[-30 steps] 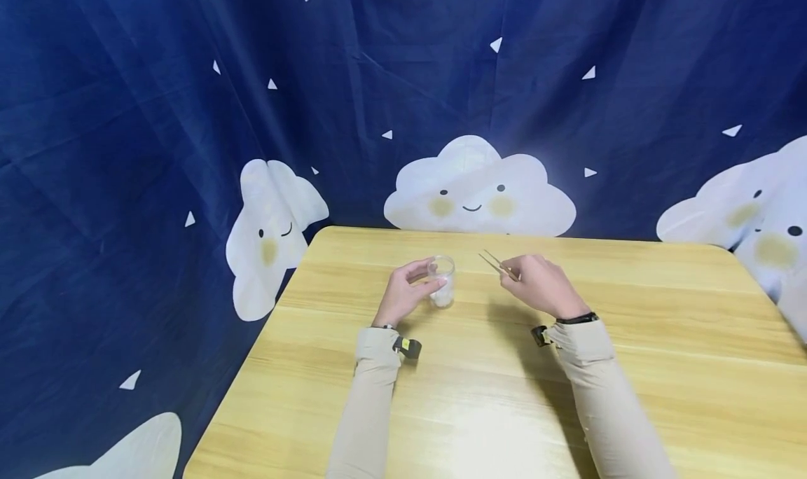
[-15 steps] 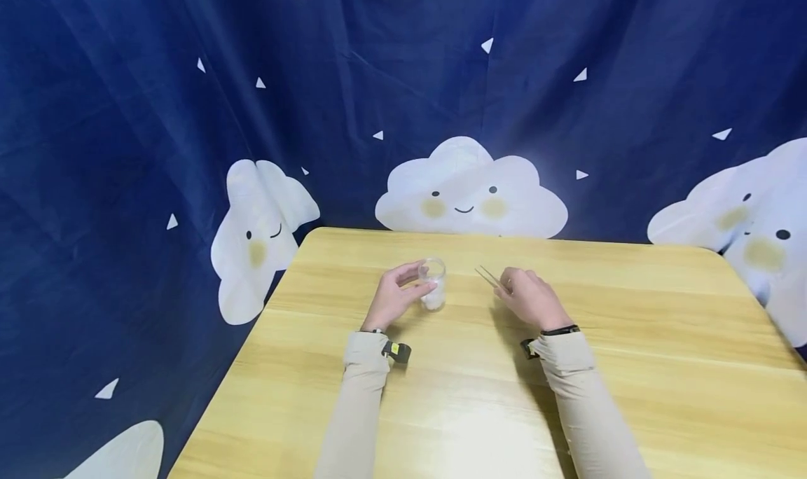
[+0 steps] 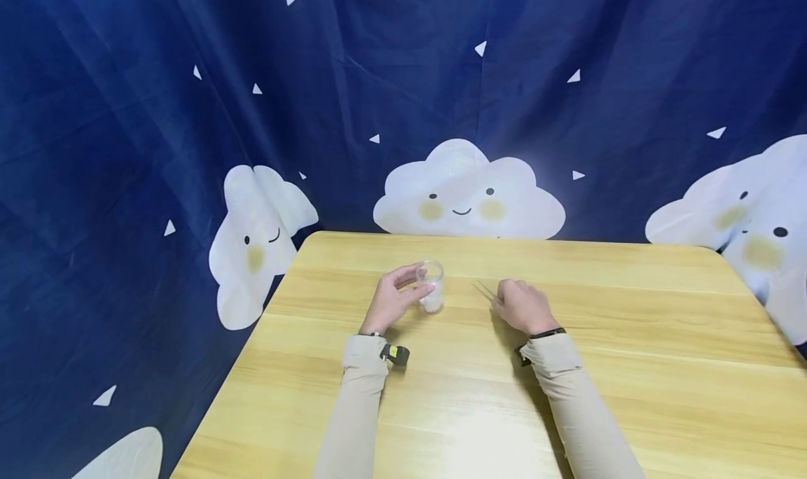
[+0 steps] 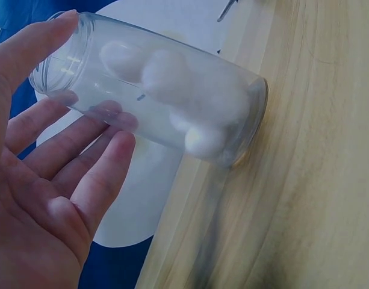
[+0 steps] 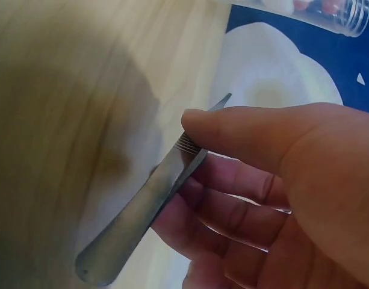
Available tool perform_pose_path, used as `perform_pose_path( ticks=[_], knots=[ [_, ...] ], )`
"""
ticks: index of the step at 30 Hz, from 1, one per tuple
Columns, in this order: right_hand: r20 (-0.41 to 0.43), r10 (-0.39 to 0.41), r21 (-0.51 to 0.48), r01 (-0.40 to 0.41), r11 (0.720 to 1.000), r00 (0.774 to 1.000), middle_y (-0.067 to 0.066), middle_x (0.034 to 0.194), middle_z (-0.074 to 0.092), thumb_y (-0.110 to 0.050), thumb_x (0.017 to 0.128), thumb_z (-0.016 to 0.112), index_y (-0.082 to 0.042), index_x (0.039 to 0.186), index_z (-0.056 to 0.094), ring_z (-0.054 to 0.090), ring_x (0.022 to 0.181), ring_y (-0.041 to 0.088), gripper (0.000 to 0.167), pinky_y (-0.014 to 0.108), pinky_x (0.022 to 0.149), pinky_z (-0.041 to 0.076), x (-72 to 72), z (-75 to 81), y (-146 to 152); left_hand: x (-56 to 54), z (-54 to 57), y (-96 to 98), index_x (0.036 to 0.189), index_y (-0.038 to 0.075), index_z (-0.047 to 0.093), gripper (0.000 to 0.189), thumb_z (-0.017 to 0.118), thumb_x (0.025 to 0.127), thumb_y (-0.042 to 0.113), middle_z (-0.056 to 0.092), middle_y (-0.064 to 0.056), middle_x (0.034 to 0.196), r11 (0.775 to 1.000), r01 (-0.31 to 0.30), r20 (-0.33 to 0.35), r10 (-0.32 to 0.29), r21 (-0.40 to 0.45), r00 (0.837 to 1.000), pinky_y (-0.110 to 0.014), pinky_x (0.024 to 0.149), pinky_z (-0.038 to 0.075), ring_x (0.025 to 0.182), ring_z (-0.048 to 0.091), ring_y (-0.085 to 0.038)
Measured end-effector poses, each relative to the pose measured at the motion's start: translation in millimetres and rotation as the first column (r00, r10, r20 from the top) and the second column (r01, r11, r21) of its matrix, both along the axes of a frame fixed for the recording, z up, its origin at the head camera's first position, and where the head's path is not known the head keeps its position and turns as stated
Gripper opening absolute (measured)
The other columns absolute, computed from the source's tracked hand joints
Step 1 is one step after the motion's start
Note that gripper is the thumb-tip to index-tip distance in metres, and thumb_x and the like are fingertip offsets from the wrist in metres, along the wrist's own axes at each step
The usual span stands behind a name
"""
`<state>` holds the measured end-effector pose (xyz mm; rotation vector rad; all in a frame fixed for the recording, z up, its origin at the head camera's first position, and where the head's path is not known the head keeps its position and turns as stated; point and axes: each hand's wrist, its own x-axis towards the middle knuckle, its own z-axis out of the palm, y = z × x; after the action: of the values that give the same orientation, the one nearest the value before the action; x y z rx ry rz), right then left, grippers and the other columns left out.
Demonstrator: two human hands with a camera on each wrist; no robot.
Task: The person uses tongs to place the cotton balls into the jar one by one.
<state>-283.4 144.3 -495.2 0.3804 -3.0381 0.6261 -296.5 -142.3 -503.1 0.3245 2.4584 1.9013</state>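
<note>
My left hand (image 3: 392, 298) holds a clear glass jar (image 3: 431, 274), thumb on one side and fingers on the other. Several white cotton balls (image 4: 196, 96) lie in the jar's lower part, and its threaded mouth has no lid on it. The jar stands upright, its base at or just above the tabletop; I cannot tell which. To the right, my right hand (image 3: 525, 308) pinches metal tweezers (image 5: 133, 217) between thumb and fingers at the ridged grip. The tweezers' thin tips point toward the jar and stay apart from it, with nothing visible between them.
Both hands are over a light wooden table (image 3: 605, 367). Behind it and along its left side hangs a dark blue curtain (image 3: 403, 59) printed with white clouds and small triangles. A bright light reflection shows at the table's front.
My right hand has come lower and slightly nearer with the tweezers, turning so that less of them shows. My left hand keeps its hold on the jar, while the head view has shifted slightly.
</note>
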Motion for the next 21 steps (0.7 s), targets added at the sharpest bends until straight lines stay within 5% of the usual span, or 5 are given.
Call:
perform_pose_path(
  ticks=[21],
  knots=[
    [0.093,-0.025,-0.094,0.034,0.995,0.995,0.002,0.068,0.062,-0.023,0.088,0.081,-0.011,0.072,0.069,0.052,0.062,0.019,0.024,0.031,0.055,0.041,4.3,-18.8,-1.2,0.0,-11.8,-5.0,0.145,0.021,0.059,0.068,0.088,0.084,0.029,0.069,-0.011,0.137,0.999,0.017,0.006,-0.017,0.030,1.000,-0.042,0.107,0.057,0.126,0.067,-0.028]
  ],
)
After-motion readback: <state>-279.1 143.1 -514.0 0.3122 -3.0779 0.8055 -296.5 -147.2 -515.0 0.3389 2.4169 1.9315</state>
